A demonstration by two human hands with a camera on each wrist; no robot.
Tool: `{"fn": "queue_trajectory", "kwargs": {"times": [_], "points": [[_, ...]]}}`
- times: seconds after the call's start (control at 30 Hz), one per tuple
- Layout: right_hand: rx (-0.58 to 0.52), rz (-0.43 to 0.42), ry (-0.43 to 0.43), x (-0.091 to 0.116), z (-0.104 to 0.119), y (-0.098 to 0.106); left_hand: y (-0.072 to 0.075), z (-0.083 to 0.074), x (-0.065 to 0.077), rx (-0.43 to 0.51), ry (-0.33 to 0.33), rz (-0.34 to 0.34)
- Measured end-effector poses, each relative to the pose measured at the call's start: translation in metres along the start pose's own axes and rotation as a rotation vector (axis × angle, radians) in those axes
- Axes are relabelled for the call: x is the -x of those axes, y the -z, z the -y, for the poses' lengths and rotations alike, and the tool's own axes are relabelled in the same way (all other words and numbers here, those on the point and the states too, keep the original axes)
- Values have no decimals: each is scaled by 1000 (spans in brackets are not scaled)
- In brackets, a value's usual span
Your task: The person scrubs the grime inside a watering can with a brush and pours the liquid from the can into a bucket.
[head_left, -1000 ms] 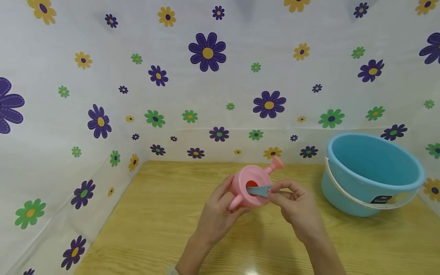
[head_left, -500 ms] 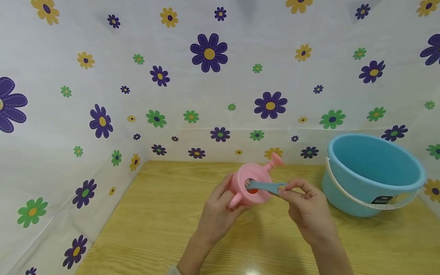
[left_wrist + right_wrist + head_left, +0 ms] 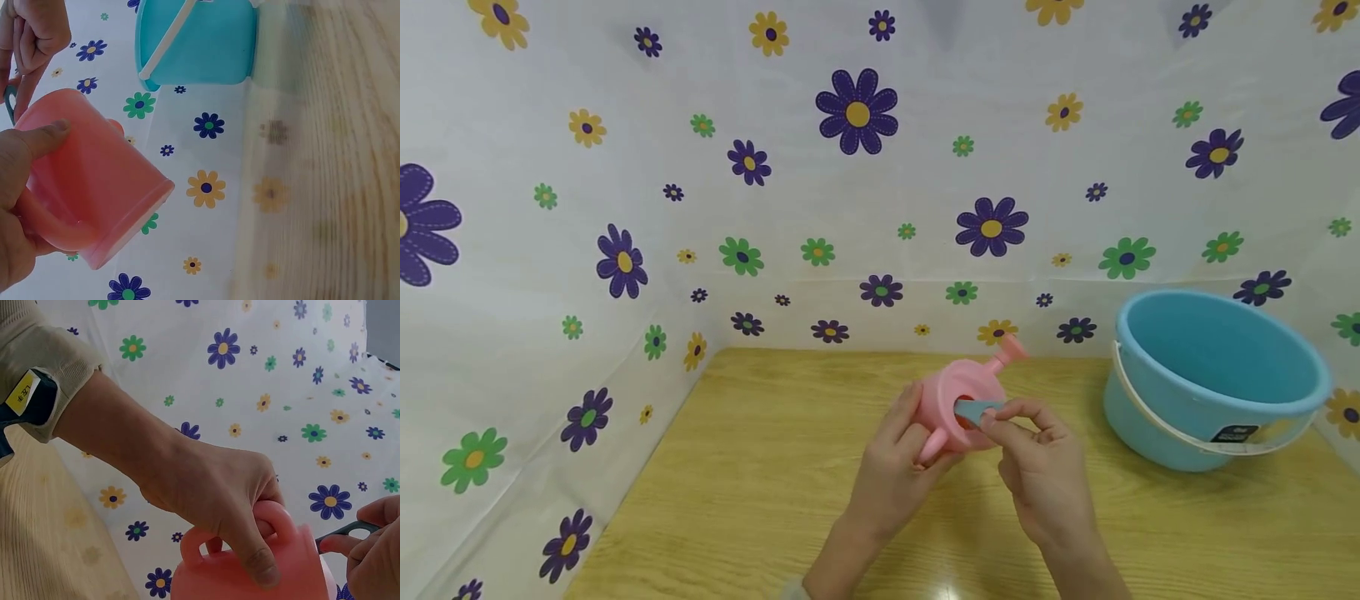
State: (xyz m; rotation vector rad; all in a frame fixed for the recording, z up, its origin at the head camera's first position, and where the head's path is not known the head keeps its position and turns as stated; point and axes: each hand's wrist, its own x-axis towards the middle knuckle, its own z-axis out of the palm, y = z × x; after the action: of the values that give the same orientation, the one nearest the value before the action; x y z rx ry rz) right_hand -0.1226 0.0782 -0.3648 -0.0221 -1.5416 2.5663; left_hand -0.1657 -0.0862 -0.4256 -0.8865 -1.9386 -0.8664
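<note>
White flowered sheet (image 3: pixel 880 187) covers the back and left side, meeting the wood-grain surface (image 3: pixel 737 483) along its far and left edges; near edge out of frame. Light-blue bucket (image 3: pixel 1165 417) stands at the surface's far right corner, white bail (image 3: pixel 1138 404) hanging down its front. Left hand (image 3: pixel 887 479) grasps the pink watering can (image 3: pixel 942 396) at its handle (image 3: pixel 934 446), thumb on the body. Right hand (image 3: pixel 1045 467) pinches a blue-grey tool (image 3: pixel 973 410) between thumb and forefinger. Can is held up off the surface, a bit short of the far edge's middle, tilted, mouth toward the person, spout (image 3: pixel 1009 350) toward the far edge. Tool is the smallest item: its inner end is inside the can's mouth, hidden, so can't tell what it touches; something red shows there, unclear what. Step in hand, judged: working the tool inside the can. Next move likely calls for a steady left grip and the tool kept clear of the rim.
</note>
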Motion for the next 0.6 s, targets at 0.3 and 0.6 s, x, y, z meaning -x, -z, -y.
{"fn": "queue_trajectory", "kwargs": {"times": [0.3, 0.6], "points": [[-70, 30, -18, -3, 10, 14, 1, 0, 0, 15, 48, 19], [-2, 98, 23, -3, 20, 19, 7, 2, 0, 54, 130, 38]]}}
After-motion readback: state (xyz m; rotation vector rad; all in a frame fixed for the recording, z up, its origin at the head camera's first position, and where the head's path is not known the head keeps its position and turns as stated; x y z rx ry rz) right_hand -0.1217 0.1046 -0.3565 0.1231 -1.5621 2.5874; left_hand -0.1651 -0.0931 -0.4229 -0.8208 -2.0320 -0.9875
